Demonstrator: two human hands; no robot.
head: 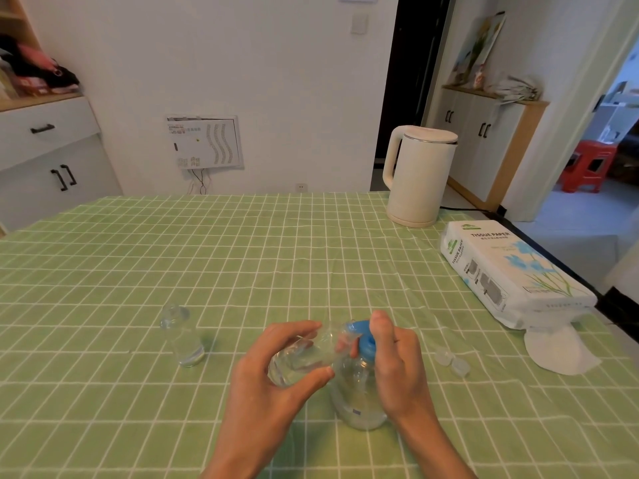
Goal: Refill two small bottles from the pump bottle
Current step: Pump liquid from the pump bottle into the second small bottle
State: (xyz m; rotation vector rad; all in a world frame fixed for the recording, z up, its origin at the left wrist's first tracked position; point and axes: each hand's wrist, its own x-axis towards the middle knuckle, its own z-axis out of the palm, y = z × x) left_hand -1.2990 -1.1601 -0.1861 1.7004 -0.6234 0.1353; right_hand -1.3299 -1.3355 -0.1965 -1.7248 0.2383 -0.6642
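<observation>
so my left hand (273, 382) pinches a small bottle (304, 354) right in front of me, tipped sideways, mouth pointing 2 o'clock at the pump bottle (359, 399), clear liquid inside. my right hand (397, 361) grips the blue pump head (364, 342). At 9 o'clock the other small bottle (181, 337) stands upright, barely filled.

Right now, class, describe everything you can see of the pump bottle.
The pump bottle stands upright on the green checked tablecloth. Its body looks like clear plastic with a small label low down; its pump head is blue. The right hand grips the head, while the left hand holds a small bottle tilted at its spout.
</observation>
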